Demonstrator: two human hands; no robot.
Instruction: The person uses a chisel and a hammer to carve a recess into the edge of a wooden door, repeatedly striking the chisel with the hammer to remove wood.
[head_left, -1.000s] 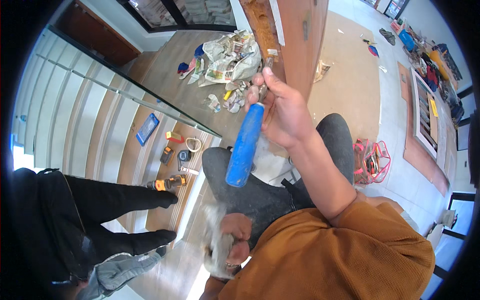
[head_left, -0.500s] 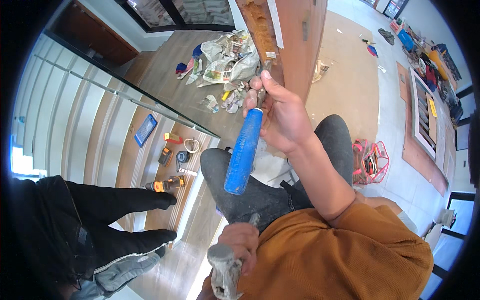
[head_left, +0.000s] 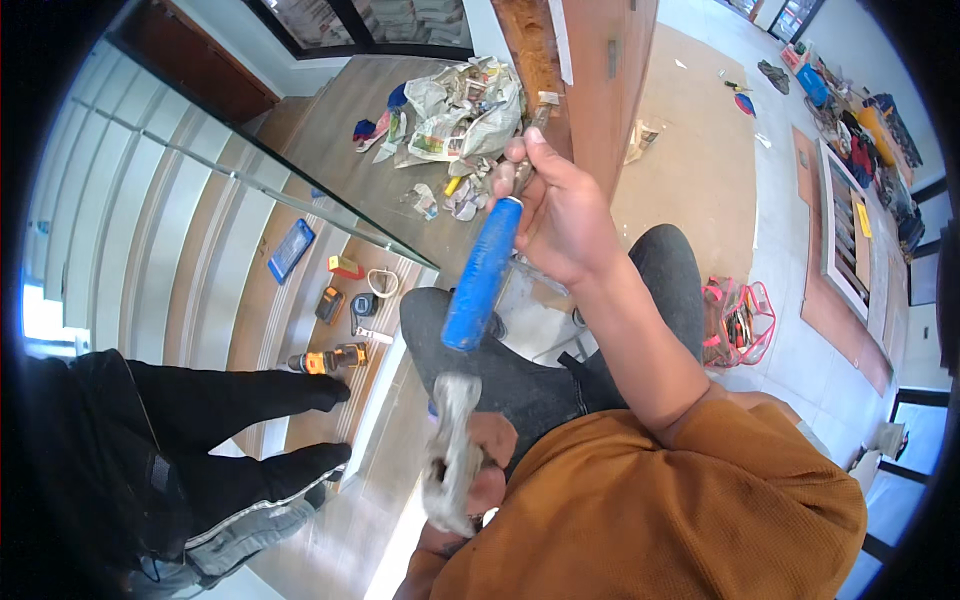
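Note:
My right hand [head_left: 570,205] pinches the metal shank of a blue-handled chisel [head_left: 480,275], thumb on one side and fingers on the other. The blade end of the tool meets the edge of a brown wooden door [head_left: 600,100], at a rough, exposed wood strip [head_left: 528,50]. Below the blue handle, my left hand [head_left: 490,455] is wrapped round a hammer. The worn grey hammer head [head_left: 452,450] is smeared by motion and stands a little apart from the handle's end. Most of the hammer's shaft is hidden.
Another person's black-clad legs [head_left: 230,400] are at left on curved stairs, beside a glass panel [head_left: 300,190]. A yellow drill [head_left: 330,358], tape measure [head_left: 366,304] and blue case [head_left: 291,250] lie on a step. Crumpled newspaper [head_left: 460,110] and a pink-edged tool bag [head_left: 738,320] stand nearby.
My left hand has swung the hammer up toward the chisel's handle and turned its head. The chisel and my right hand have shifted slightly up and left.

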